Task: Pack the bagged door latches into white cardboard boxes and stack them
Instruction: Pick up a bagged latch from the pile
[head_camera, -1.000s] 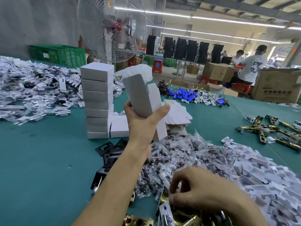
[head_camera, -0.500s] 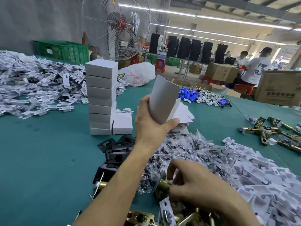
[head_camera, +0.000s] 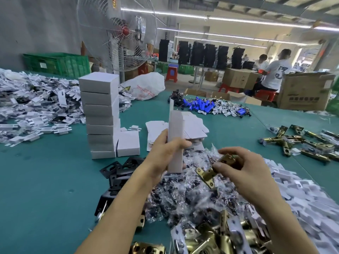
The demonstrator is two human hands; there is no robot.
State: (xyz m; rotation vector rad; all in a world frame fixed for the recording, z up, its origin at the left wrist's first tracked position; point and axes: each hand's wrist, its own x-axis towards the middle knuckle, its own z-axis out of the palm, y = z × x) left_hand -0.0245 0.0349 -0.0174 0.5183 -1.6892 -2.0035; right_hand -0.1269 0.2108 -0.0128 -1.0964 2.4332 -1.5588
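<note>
The green-covered worktop (head_camera: 45, 180) is carrying everything, and on it a tall stack of closed white cardboard boxes (head_camera: 100, 110) is standing upright to the left, with one more closed box (head_camera: 128, 143) touching its foot. In front of the person a wide heap of clear-bagged parts (head_camera: 192, 198) is spreading toward the near edge, where a pile of brass latches (head_camera: 220, 239) is lying. Above the heap the left hand (head_camera: 165, 153) is holding a white cardboard box (head_camera: 175, 129) on end, fingers and thumb curled round its lower half, its top flap sticking up. Just to the right, the right hand (head_camera: 245, 169) is pinching a brass door latch (head_camera: 211, 174) by its barrel, fingertips curled on it, with the flat faceplate pointing down and toward the box; whether a clear bag is wrapping it cannot be told. The latch is looking like solid metal, so it is probably going to feel heavy for its size, rigid, and slick if bagged; gripping the barrel rather than the plate seems the surer hold. The box is thin card, light and easily crushed, so holding it by its narrow edges is likely keeping the mouth square for the latch.
</note>
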